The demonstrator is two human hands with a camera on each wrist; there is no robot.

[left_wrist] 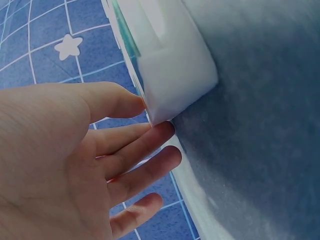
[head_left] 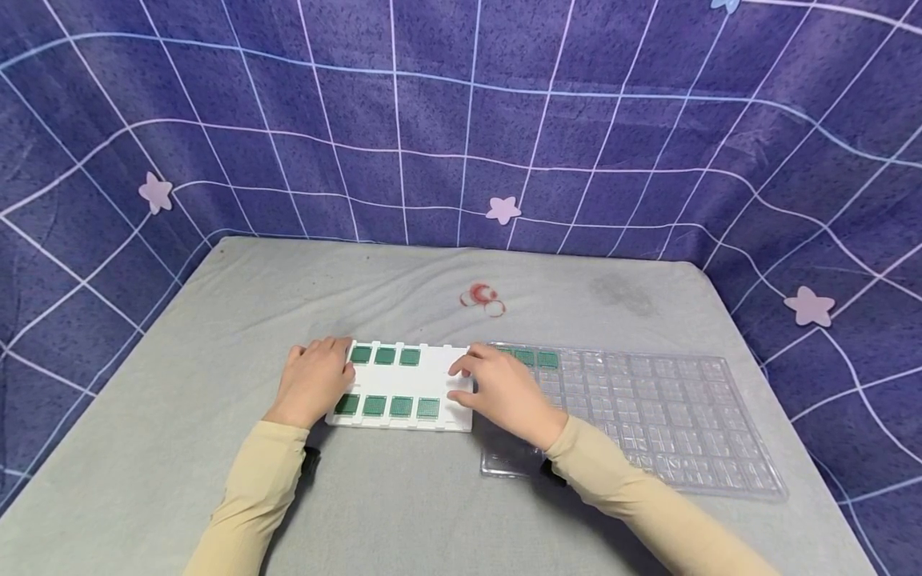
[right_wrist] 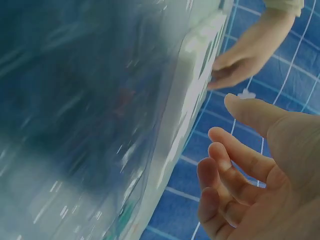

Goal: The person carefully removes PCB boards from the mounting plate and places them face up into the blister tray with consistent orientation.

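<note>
A white tray (head_left: pixel 403 379) lies on the grey cloth. In it are green square circuit boards: three in the far row, such as one board (head_left: pixel 410 357), and several in the near row. At the tray's left end, my left hand (head_left: pixel 311 382) holds the edge near the far corner; the left wrist view shows thumb and fingertips at the white corner (left_wrist: pixel 175 80). Over the tray's right end hovers my right hand (head_left: pixel 507 394), thumb and fingers apart with nothing between them, as the right wrist view also shows.
Right of the white tray lies a clear plastic tray (head_left: pixel 670 412) of many small pockets, partly under my right forearm. A few green boards (head_left: pixel 547 359) sit in its far left pockets. A blue gridded curtain (head_left: pixel 432 120) encloses the table's back and sides.
</note>
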